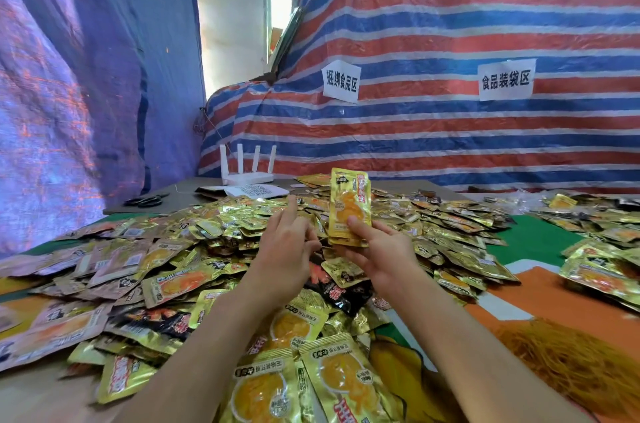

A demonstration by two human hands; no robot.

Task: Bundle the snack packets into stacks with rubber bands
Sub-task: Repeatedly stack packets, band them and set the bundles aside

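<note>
above the heap [207,232], right hand [381,249] pinches an upright stack [349,204] by its foot, left hand [284,249] loose-fingered and seemingly empty beside it; unbanded, the stack could fan and slip.

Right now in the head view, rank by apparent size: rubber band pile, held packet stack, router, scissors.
1. rubber band pile, though it is nearest the camera
2. packet stack in the right hand and router: too alike to rank
3. scissors
</note>
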